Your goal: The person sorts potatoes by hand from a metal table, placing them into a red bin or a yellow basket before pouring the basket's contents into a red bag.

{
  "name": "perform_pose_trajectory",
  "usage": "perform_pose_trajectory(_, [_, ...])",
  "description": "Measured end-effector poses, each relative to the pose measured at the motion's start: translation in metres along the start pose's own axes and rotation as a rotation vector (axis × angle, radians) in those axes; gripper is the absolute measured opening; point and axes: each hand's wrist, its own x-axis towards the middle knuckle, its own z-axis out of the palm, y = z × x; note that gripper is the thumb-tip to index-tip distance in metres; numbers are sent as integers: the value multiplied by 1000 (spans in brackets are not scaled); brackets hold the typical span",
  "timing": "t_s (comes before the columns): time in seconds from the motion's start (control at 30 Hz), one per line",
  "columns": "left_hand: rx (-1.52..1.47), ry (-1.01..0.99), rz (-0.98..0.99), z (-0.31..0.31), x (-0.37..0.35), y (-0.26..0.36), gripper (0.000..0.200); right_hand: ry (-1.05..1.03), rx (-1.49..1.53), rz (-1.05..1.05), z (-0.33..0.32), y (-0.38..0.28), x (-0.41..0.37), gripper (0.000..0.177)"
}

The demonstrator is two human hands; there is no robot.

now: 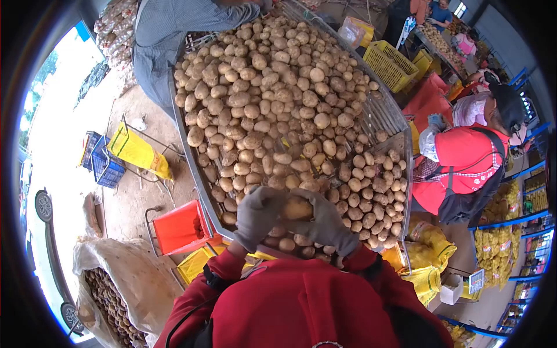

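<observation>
Item: tan oval potato [297, 207], long axis crosswise, cupped between grey-gloved left hand [258, 213] and right hand [326, 221], both curled closed on it, above the near end of the metal mesh counter [383, 116].

You're in a produce sorting and packing shed: a metal sorting surface [400, 124] heaped with potatoes [278, 98], yellow crates [390, 64], filled sacks [110, 290], and workers alongside.

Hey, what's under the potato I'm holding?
Heaped potatoes fill the metal tray. Your left hand and right hand cover the sides of the held potato and whatever lies beneath.
</observation>
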Motion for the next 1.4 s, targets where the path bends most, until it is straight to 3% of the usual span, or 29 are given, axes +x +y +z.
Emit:
perform_pose_trajectory(0.1, [-230,14,-356,-10,6,-19,7,20,290,143,-4,12,-4,63])
perform_pose_trajectory(0.13, [-241,-115,-376,-12,3,-12,18,36,488,143,-1,17,-6,51])
perform_pose_trajectory(0.23, [-512,-322,-160,19,-14,18,43,47,734,247,-4,21,-7,42])
perform_pose_trajectory(0.27, [-504,-379,-161,20,-14,14,52,113,562,285,4,34,-5,44])
perform_pose_trajectory(0.33, [-485,-490,-137,21,-4,5,72,238,43,-104,7,76,-4,42])
perform_pose_trajectory(0.37, [-567,-473,-162,18,-2,7,70,304,-216,-300,6,86,-2,42])
perform_pose_trajectory(0.47, [-723,-435,-161,14,-5,15,69,163,504,229,-19,26,-10,34])
perform_pose_trajectory(0.53, [-634,-483,-184,9,-5,25,65,274,396,-52,-3,45,-10,30])
perform_pose_trajectory(0.6, [-533,-427,-80,13,-6,29,58,305,227,-198,4,42,-12,24])
perform_pose_trajectory(0.63, [-641,-478,-116,14,-9,21,61,487,244,-158,19,66,-3,21])
perform_pose_trajectory(0.67, [-670,-441,-143,19,-11,26,59,330,317,127,1,54,-9,23])
perform_pose_trajectory(0.73, [-634,-397,-789,9,-16,111,62,261,254,-132,16,107,-2,36])
perform_pose_trajectory(0.77, [-593,-391,-704,15,-15,97,61,44,242,-124,2,70,-14,45])
perform_pose_trajectory(0.8, [-546,-407,-582,19,-13,83,59,63,211,-205,2,55,-22,47])
perform_pose_trajectory(0.9, [-317,-392,-258,29,-6,51,54,95,-56,-318,11,59,-22,86])
perform_pose_trajectory(1.03, [191,-347,148,28,-6,7,48,-67,970,-547,28,91,0,42])
perform_pose_trajectory(1.07, [236,-334,199,30,-6,2,47,-72,909,-519,15,67,-1,41])
perform_pose_trajectory(1.1, [19,-338,104,38,-10,14,47,-78,848,-492,3,44,-3,41])
perform_pose_trajectory(1.13, [-198,-337,9,45,-14,25,48,-3,768,-206,-1,27,-17,43])
perform_pose_trajectory(1.17, [-417,-335,-92,51,-20,33,48,13,695,-119,-3,27,-23,42])
perform_pose_trajectory(1.2, [-637,-331,-196,52,-24,37,49,42,603,-119,-2,31,-22,41])
perform_pose_trajectory(1.3, [-608,-506,-329,27,-14,17,55,143,342,-195,-6,41,-21,42])
perform_pose_trajectory(1.33, [-644,-377,-541,28,-23,111,53,184,255,-236,-9,40,-20,42])
perform_pose_trajectory(1.4, [-596,-412,-438,28,-19,103,50,292,41,-339,-15,35,-18,44])
